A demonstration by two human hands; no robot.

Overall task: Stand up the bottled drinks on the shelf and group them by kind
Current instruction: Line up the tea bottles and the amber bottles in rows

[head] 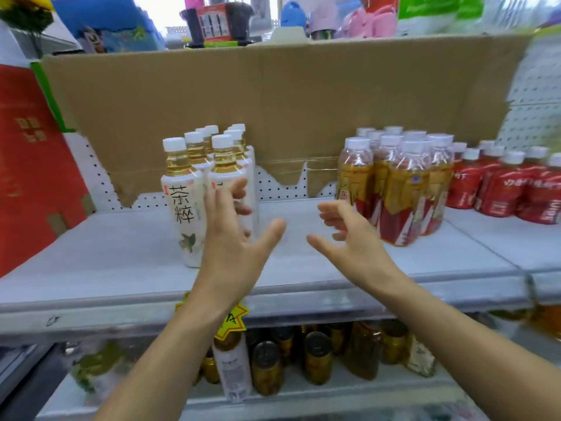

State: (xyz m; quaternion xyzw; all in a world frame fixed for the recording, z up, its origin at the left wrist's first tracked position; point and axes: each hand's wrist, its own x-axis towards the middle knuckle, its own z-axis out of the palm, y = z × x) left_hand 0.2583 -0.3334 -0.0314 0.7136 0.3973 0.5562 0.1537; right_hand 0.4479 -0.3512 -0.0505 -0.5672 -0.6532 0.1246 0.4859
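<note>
Nearest, the left hand and right hand hover over the shelf, fingers spread and released, grasping nothing. The left hand is close against the white-label tea bottles. A careless sweep could, I judge, knock the front one into its neighbours or off the shelf's edge. These stand upright at the left, white-capped, with pale yellow tea. Gold-and-red bottles stand grouped at the right, with red-label bottles beside them. Cardboard lines the back.
</note>
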